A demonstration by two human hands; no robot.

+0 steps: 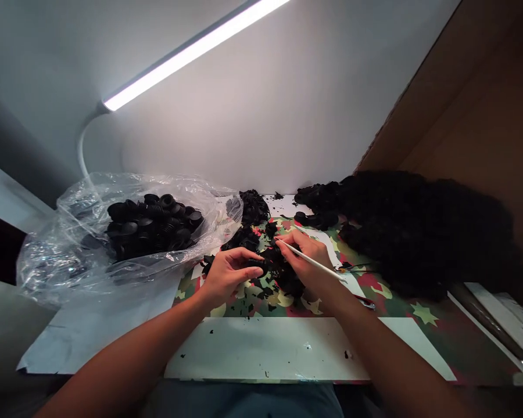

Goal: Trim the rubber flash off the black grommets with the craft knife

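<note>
Between the thumb and fingers of my left hand (232,271) is a small round black rubber part (258,266). My right hand (305,258) grips a slim white stick-shaped tool (316,263) like a pen; its tip, by my fingertips, is too small to make out. The two hands are a short way apart over the camouflage-patterned sheet (422,313). Around and between them lie black rubber scraps (268,285). To the left, a clear plastic bag (70,232) lies open around several ribbed black rubber parts (146,226).
A large black heap (409,226) fills the right side beside a cardboard wall (475,98). A lit lamp bar (192,55) hangs above on a bent neck. Pale paper (265,348) with black crumbs lies along the front edge. A small red-and-metal tool (366,302) lies by my right wrist.
</note>
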